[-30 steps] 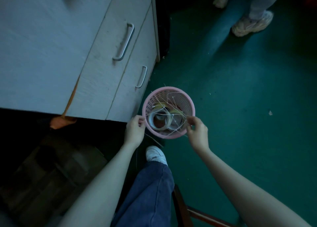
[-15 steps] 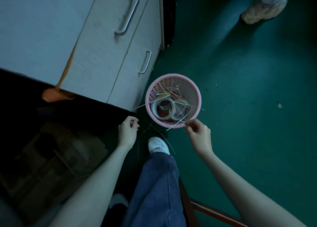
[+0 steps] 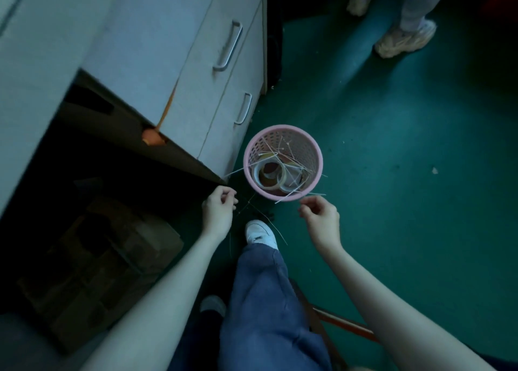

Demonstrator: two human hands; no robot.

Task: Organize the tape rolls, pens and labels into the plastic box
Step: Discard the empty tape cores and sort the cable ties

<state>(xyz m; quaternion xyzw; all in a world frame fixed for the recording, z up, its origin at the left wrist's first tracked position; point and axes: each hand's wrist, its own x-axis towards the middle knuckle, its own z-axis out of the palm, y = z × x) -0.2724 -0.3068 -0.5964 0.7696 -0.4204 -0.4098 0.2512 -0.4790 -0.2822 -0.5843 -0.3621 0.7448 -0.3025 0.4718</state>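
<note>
A pink perforated plastic basket (image 3: 309, 146) stands on the green floor beside the drawer unit. Inside it lie tape rolls (image 3: 255, 174) and several thin white strips (image 3: 291, 191) that poke over the rim. My left hand (image 3: 220, 212) hovers just left of and below the basket, fingertips pinched together. Thin strands (image 3: 276, 231) spread out from those fingertips over the floor; whether the hand grips one is unclear. My right hand (image 3: 322, 219) floats just below the basket's near rim, fingers loosely curled and apart, touching nothing.
A pale drawer unit (image 3: 224, 95) with two metal handles stands to the left of the basket. Cardboard boxes (image 3: 112, 258) sit in the dark recess under the desk. My white shoe (image 3: 260, 234) rests below the basket. Another person's shoes (image 3: 403, 41) stand at the top right.
Both hands have let go of the basket's rim and drawn back toward me. The basket now stands alone on the floor.
</note>
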